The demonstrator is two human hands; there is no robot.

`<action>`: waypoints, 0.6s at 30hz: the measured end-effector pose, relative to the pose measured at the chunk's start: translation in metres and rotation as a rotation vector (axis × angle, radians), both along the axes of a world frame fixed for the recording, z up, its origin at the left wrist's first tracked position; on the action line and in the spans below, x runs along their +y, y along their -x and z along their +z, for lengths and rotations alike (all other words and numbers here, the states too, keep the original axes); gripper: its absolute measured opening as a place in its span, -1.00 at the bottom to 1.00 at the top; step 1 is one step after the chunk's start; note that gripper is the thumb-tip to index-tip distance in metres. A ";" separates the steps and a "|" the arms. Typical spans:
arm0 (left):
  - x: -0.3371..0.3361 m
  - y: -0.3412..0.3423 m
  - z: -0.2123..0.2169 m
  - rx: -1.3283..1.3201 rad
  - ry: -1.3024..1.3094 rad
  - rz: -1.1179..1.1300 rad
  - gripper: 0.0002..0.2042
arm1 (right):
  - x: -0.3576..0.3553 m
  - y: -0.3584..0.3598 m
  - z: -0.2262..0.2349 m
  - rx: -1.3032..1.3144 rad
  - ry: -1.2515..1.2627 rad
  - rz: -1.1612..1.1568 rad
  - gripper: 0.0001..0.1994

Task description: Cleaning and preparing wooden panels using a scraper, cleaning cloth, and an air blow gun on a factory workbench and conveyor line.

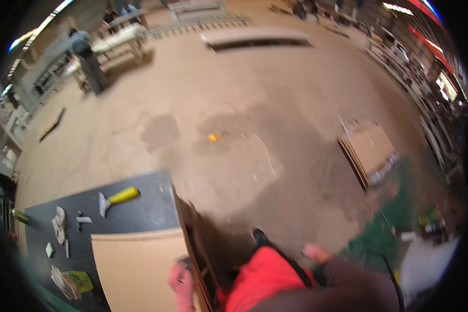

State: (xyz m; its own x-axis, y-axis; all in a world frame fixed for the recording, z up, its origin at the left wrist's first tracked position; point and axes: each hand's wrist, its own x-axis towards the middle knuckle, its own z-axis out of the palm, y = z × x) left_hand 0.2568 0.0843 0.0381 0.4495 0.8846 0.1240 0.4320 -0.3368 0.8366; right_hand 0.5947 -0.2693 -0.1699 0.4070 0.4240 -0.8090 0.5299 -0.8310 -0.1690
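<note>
Cardboard sheet [138, 265] on dark table [140, 208], left hand [181, 281] fingers gripping its right edge, right hand [317, 253] blurred, grip unclear

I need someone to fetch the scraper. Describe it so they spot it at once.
Find the dark worktable at lower left, beside the tan board. The scraper lies near the table's far edge, apart from the paper scraps. It is the only tool there with a bright yellow handle and a broad pale blade.

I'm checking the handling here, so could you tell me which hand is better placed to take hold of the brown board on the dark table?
Left: the left hand is at the brown board's edge, while the right hand is away over the floor.
</note>
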 end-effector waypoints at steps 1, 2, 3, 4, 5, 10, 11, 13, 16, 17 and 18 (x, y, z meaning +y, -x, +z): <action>-0.006 -0.028 -0.010 -0.081 -0.006 -0.059 -0.77 | -0.075 -0.025 -0.073 -0.079 -0.066 0.532 -0.63; -0.019 -0.041 -0.020 -0.054 0.252 -0.116 -0.73 | -0.022 -0.014 -0.015 0.145 0.169 0.277 -0.67; -0.030 -0.083 0.002 -0.157 0.318 -0.354 -0.72 | -0.068 -0.022 -0.049 0.157 0.105 0.065 -0.65; -0.035 -0.106 0.000 -0.099 0.266 -0.453 -0.74 | -0.084 -0.032 -0.072 0.187 0.041 0.122 -0.67; -0.039 -0.125 -0.001 -0.015 0.277 -0.545 -0.74 | -0.087 -0.042 -0.084 0.311 0.196 -0.468 -0.67; -0.031 -0.223 -0.037 0.394 0.027 -0.887 -0.70 | -0.011 -0.136 -0.056 0.121 -0.240 0.115 -0.72; -0.024 -0.242 -0.054 0.503 -0.046 -0.929 -0.70 | 0.005 -0.169 -0.048 0.115 -0.240 0.134 -0.72; -0.008 -0.276 -0.072 0.555 -0.208 -0.985 -0.72 | 0.036 -0.226 -0.050 0.156 -0.043 -0.247 -0.61; 0.019 -0.323 -0.070 0.233 -0.206 -0.853 -0.74 | 0.100 -0.308 -0.045 -0.005 -0.032 -0.196 -0.59; 0.033 -0.340 -0.040 0.253 -0.032 -0.876 -0.76 | 0.134 -0.331 -0.027 0.050 0.028 -0.263 -0.59; 0.045 -0.353 -0.048 0.256 -0.030 -0.864 -0.76 | 0.172 -0.347 -0.007 -0.048 0.013 -0.251 -0.60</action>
State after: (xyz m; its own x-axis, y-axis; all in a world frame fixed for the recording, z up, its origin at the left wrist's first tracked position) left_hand 0.6097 0.1294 -0.0103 0.9732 0.2238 -0.0536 0.1900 -0.6502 0.7356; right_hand 0.9419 -0.0971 -0.1768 0.5366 0.2943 -0.7909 0.3137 -0.9396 -0.1368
